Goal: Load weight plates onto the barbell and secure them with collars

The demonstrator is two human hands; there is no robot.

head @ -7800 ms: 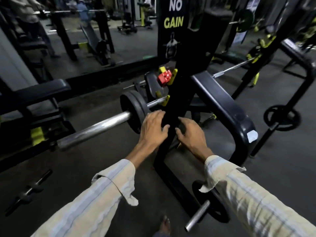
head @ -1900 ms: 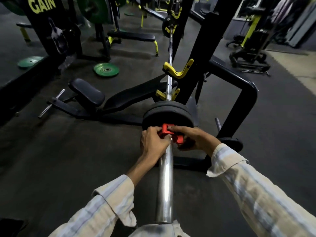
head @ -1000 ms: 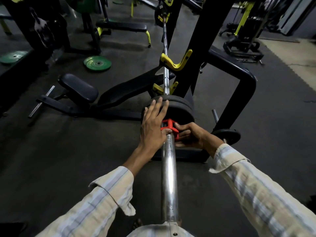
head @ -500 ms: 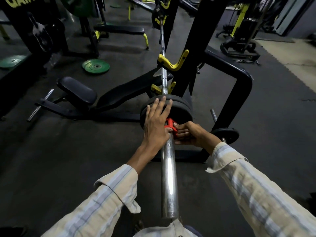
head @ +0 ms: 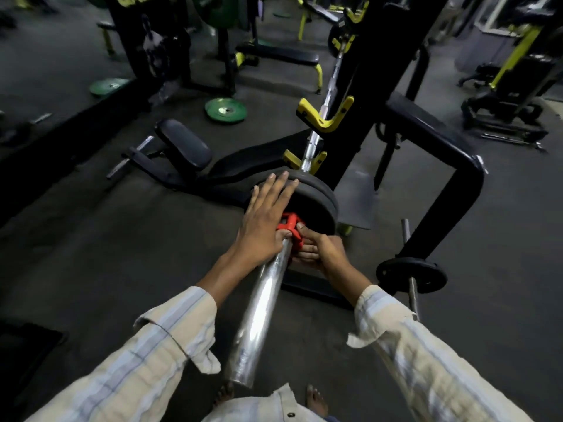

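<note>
At the centre of the frame, a shiny chrome barbell sleeve [head: 262, 303] runs from the bottom middle up toward the stacked black round weight plates [head: 316, 199] already seated on it. Pressed against the face of the outermost plate sits a red plastic clamp collar [head: 291, 228], ringed around the sleeve. The person's left hand [head: 265, 226] lies flat and spread wide, its fingers [head: 278, 190] resting over the upper left rim of the plates while the thumb touches the collar. The right hand [head: 320, 254] is curled narrow around the collar's lower right side, fingertips pinching it. Both wrists emerge from pale striped shirt sleeves [head: 170, 339]. Beyond the plates, the bar rests in a yellow J-shaped hook [head: 323, 117] on a black steel rack upright [head: 365, 86]. At right centre, a small black plate [head: 411, 274] hangs on a storage peg. A green disc plate [head: 225, 109] lies on the dark floor, upper left of centre, near a black padded bench [head: 182, 144].
</note>
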